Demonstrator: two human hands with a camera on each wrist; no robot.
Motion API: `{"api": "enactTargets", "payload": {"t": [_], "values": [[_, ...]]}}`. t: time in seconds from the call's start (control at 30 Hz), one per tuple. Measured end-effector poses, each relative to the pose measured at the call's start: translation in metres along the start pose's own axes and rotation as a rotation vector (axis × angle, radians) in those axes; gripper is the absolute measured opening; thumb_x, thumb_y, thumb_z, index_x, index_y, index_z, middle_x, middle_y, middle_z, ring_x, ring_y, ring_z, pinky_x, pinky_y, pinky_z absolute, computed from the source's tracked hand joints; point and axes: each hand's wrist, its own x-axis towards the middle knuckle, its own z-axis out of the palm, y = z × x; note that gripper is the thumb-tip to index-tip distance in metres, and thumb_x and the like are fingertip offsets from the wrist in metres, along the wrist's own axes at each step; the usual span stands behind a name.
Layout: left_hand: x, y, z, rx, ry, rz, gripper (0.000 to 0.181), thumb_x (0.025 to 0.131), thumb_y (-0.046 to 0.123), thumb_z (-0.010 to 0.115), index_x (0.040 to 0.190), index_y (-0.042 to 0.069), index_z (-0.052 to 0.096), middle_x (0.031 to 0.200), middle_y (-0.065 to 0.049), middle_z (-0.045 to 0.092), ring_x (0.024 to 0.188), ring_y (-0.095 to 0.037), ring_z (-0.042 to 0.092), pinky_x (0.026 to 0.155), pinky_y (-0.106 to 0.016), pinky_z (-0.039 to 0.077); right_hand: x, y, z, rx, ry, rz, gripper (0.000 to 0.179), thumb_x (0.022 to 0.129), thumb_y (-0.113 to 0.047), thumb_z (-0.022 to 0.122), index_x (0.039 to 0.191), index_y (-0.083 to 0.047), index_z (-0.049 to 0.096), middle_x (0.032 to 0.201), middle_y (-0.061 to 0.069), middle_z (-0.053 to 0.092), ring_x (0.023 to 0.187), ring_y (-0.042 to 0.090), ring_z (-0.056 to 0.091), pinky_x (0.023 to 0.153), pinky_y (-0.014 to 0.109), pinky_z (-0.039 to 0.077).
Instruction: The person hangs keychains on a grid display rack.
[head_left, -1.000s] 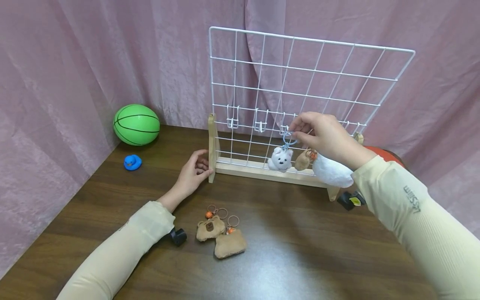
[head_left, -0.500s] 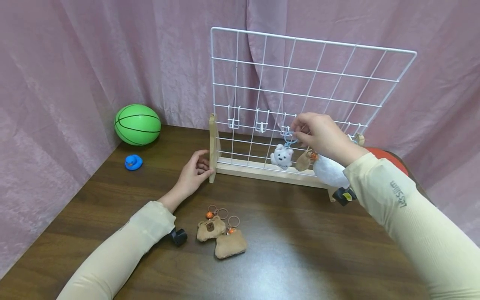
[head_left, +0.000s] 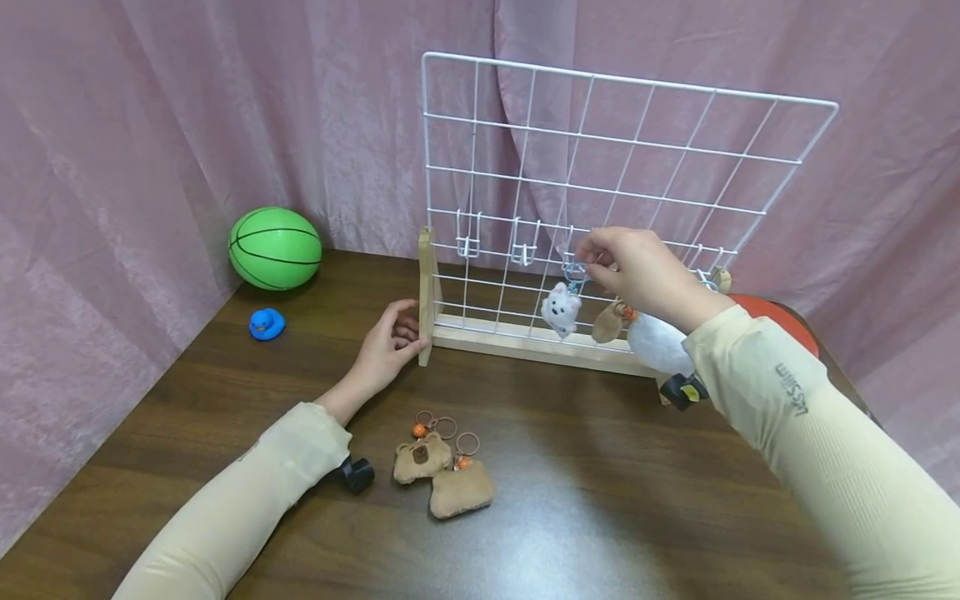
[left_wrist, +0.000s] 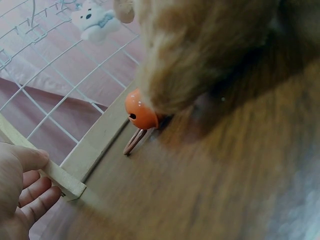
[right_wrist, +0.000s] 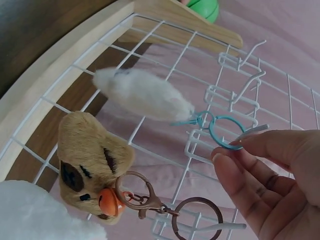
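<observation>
My right hand point(head_left: 641, 271) pinches the light blue ring point(right_wrist: 212, 131) of a white bear plush keychain point(head_left: 561, 310) between thumb and index finger. That ring sits at a white wire hook point(right_wrist: 256, 130) whose prong passes by the fingertips. Beside it, a brown plush keychain point(right_wrist: 87, 165) with an orange bell hangs from another hook by its brown ring. A larger white plush point(head_left: 660, 346) hangs further right, partly behind the wrist. My left hand point(head_left: 382, 346) grips the wooden side post point(head_left: 425, 296) of the white wire grid rack point(head_left: 626, 108), thumb in front, fingers curled behind.
Two tan plush keychains point(head_left: 462, 490) with orange bells lie on the brown table point(head_left: 600, 517) near the left forearm. At the back left are a green ball point(head_left: 274, 248) and a blue rubber duck point(head_left: 266, 324). A red round object point(head_left: 780, 323) shows behind the right arm.
The white bear has swung and turned to face left under its ring. My right hand has shifted slightly and its forearm moved a little left. The left hand stays on the post.
</observation>
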Motion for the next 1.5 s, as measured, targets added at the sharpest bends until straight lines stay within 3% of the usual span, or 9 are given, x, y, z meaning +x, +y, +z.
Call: {"api": "enactTargets", "payload": {"t": [0.23, 0.5, 0.6, 0.7, 0.83, 0.97, 1.2, 1.5], "values": [[0.000, 0.001, 0.000, 0.034, -0.003, -0.009, 0.060, 0.088, -0.005, 0.064, 0.140, -0.003, 0.034, 0.109, -0.028, 0.055, 0.098, -0.038, 0.058, 0.083, -0.038, 0.055, -0.004, -0.001, -0.004, 0.015, 0.018, -0.001, 0.017, 0.091, -0.004, 0.057, 0.105, -0.003, 0.066, 0.103, 0.014, 0.069, 0.093, 0.028, 0.066, 0.083, 0.045, 0.053], [-0.003, 0.001, 0.000, 0.021, 0.001, 0.016, 0.060, 0.088, 0.001, 0.067, 0.140, 0.003, 0.038, 0.108, -0.023, 0.057, 0.096, -0.031, 0.060, 0.078, -0.026, 0.054, -0.016, -0.003, -0.006, 0.107, 0.112, 0.000, 0.017, 0.090, -0.006, 0.062, 0.107, -0.006, 0.067, 0.103, 0.010, 0.069, 0.094, 0.024, 0.065, 0.082, 0.043, 0.054], [-0.003, 0.001, 0.001, 0.020, -0.002, 0.024, 0.059, 0.087, 0.001, 0.068, 0.139, 0.003, 0.039, 0.106, -0.022, 0.057, 0.095, -0.030, 0.060, 0.077, -0.026, 0.054, -0.024, -0.004, -0.006, 0.135, 0.141, 0.005, 0.018, 0.091, -0.007, 0.063, 0.108, -0.008, 0.068, 0.101, 0.007, 0.070, 0.092, 0.020, 0.065, 0.081, 0.037, 0.055], [-0.003, 0.000, 0.003, 0.019, -0.004, 0.033, 0.059, 0.086, 0.000, 0.068, 0.138, 0.003, 0.039, 0.105, -0.022, 0.058, 0.093, -0.030, 0.061, 0.077, -0.027, 0.055, -0.032, -0.007, -0.006, 0.153, 0.194, -0.012, 0.018, 0.091, -0.009, 0.064, 0.108, -0.010, 0.068, 0.101, 0.004, 0.070, 0.090, 0.014, 0.064, 0.078, 0.022, 0.053], [-0.002, 0.000, 0.003, 0.011, -0.001, 0.040, 0.060, 0.086, -0.001, 0.068, 0.138, 0.003, 0.040, 0.104, -0.022, 0.058, 0.092, -0.030, 0.061, 0.076, -0.023, 0.054, -0.042, -0.012, -0.006, 0.176, 0.281, -0.077, 0.017, 0.090, -0.007, 0.066, 0.106, -0.009, 0.068, 0.100, 0.004, 0.071, 0.085, -0.005, 0.058, 0.071, 0.005, 0.047], [-0.002, 0.000, 0.002, 0.009, 0.007, 0.037, 0.059, 0.085, -0.001, 0.069, 0.137, 0.003, 0.040, 0.104, -0.022, 0.058, 0.092, -0.030, 0.061, 0.075, -0.020, 0.053, -0.050, -0.020, -0.001, 0.215, 0.322, -0.150, 0.017, 0.088, -0.004, 0.067, 0.105, -0.006, 0.068, 0.099, 0.005, 0.071, 0.081, -0.015, 0.053, 0.070, 0.003, 0.046], [-0.002, 0.001, 0.002, 0.013, 0.008, 0.039, 0.059, 0.086, -0.001, 0.068, 0.137, 0.002, 0.040, 0.104, -0.022, 0.058, 0.092, -0.030, 0.060, 0.077, -0.025, 0.055, -0.063, -0.028, 0.013, 0.248, 0.329, -0.229, 0.021, 0.083, 0.002, 0.070, 0.102, -0.005, 0.068, 0.094, 0.004, 0.070, 0.074, -0.005, 0.057, 0.065, 0.007, 0.048], [-0.002, 0.000, -0.001, 0.009, 0.017, 0.045, 0.059, 0.085, -0.002, 0.068, 0.137, 0.001, 0.040, 0.103, -0.022, 0.058, 0.091, -0.030, 0.060, 0.076, -0.020, 0.054, -0.071, -0.034, 0.042, 0.345, 0.255, -0.272, 0.022, 0.083, 0.002, 0.069, 0.102, -0.008, 0.068, 0.097, 0.001, 0.069, 0.084, 0.001, 0.060, 0.066, 0.016, 0.053]]}}
